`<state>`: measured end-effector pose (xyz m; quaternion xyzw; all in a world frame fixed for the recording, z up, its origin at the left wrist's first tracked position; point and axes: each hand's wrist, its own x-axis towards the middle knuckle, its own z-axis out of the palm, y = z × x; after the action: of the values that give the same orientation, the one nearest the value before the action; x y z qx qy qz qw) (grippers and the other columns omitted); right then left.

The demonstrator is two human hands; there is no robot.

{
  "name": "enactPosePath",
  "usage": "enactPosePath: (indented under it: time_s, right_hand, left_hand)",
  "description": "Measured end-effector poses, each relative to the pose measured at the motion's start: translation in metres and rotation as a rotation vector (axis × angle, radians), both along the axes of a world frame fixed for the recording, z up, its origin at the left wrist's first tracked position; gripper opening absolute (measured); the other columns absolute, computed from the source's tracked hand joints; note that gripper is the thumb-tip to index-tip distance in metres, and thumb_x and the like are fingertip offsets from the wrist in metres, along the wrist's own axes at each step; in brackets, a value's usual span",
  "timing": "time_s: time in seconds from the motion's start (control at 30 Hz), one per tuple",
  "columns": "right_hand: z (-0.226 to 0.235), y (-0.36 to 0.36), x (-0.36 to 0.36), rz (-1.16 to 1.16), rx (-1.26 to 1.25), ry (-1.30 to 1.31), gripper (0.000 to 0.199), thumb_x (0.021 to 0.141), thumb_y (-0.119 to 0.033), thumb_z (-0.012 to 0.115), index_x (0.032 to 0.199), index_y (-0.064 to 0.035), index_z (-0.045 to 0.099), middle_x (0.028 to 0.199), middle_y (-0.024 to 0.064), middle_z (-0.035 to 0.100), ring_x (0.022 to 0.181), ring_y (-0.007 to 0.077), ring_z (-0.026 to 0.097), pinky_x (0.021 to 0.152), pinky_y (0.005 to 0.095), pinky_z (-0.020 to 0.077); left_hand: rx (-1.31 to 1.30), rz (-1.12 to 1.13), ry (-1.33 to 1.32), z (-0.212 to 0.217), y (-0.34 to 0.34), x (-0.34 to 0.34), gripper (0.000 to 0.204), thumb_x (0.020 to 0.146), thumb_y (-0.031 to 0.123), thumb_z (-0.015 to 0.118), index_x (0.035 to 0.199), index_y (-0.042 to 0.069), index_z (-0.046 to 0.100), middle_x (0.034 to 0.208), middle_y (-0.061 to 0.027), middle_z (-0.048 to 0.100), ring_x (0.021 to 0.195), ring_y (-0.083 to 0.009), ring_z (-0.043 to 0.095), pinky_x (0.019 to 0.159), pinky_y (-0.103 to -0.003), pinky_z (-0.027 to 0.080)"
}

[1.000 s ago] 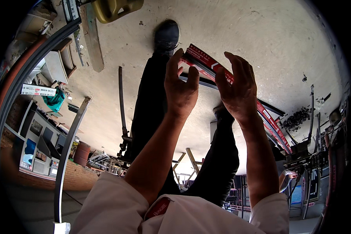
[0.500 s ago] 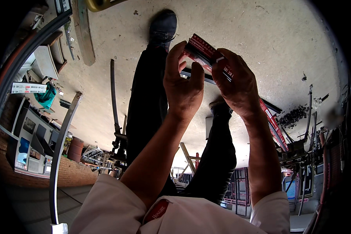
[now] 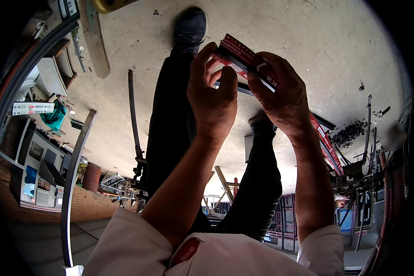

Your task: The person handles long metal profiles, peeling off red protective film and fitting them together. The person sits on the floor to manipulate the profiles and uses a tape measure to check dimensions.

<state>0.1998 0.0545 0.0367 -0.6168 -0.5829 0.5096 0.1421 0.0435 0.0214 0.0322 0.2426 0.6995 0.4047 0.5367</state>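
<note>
Curled hands (image 3: 212, 99) (image 3: 283, 94) at an angular, straight-edged, red-printed bar (image 3: 240, 51) above speckled concrete (image 3: 322, 55)

Visibility findings: obstructed and unclear items

The right hand (image 3: 285, 96) covers part of the red strip (image 3: 241, 54); whether the red length (image 3: 326, 143) beyond the wrist belongs to the same piece cannot be determined. Contact between the left hand (image 3: 211, 99) and the strip's near end is unconfirmed. The yellowish container (image 3: 109, 4) is cut off by the upper edge. A round greyish object (image 3: 393, 135) at right is blurred beyond identification. Individual pieces in the dark heap (image 3: 349, 134) are too small to identify.
</note>
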Motion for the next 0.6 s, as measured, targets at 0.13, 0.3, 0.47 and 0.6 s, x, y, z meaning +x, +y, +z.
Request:
enactPosePath:
  time_s: [0.13, 0.3, 0.47, 0.6]
  right_hand:
    - [-0.0033, -0.0036, 0.0000, -0.030, 0.012, 0.027, 0.038, 0.100, -0.020, 0.080, 0.132, -0.0059, 0.066, 0.110, 0.0137, 0.074, 0.100, 0.0268, 0.077, 0.088, 0.0397, 0.0650]
    - [-0.0059, -0.0054, 0.0023, -0.022, 0.034, 0.023, 0.037, 0.101, -0.020, 0.079, 0.132, -0.0061, 0.066, 0.110, 0.0133, 0.075, 0.099, 0.0265, 0.078, 0.086, 0.0397, 0.0653]
    - [-0.0074, -0.0067, 0.0033, -0.030, 0.019, 0.041, 0.037, 0.100, -0.020, 0.080, 0.132, -0.0058, 0.066, 0.110, 0.0138, 0.075, 0.099, 0.0264, 0.078, 0.085, 0.0394, 0.0654]
    - [-0.0072, -0.0075, 0.0038, -0.025, 0.021, 0.029, 0.037, 0.100, -0.019, 0.080, 0.131, -0.0057, 0.066, 0.111, 0.0141, 0.075, 0.100, 0.0264, 0.078, 0.085, 0.0389, 0.0652]
  left_hand:
    - [0.022, 0.033, -0.043, -0.0046, -0.0028, 0.0001, 0.048, 0.100, -0.001, 0.066, 0.146, 0.008, 0.057, 0.139, -0.0079, 0.066, 0.128, -0.0189, 0.067, 0.108, -0.042, 0.053]
    - [0.054, 0.014, -0.033, -0.0052, -0.0044, 0.0000, 0.048, 0.100, -0.002, 0.067, 0.146, 0.008, 0.056, 0.138, -0.0073, 0.066, 0.127, -0.0177, 0.067, 0.107, -0.040, 0.054]
    - [0.066, 0.019, -0.035, -0.0049, -0.0029, 0.0013, 0.049, 0.100, -0.004, 0.067, 0.146, 0.007, 0.056, 0.137, -0.0074, 0.066, 0.124, -0.0176, 0.069, 0.104, -0.038, 0.057]
    - [0.045, 0.007, 0.020, -0.0031, -0.0030, 0.0029, 0.049, 0.099, -0.006, 0.066, 0.146, 0.006, 0.057, 0.136, -0.0075, 0.066, 0.122, -0.0174, 0.070, 0.103, -0.037, 0.058]
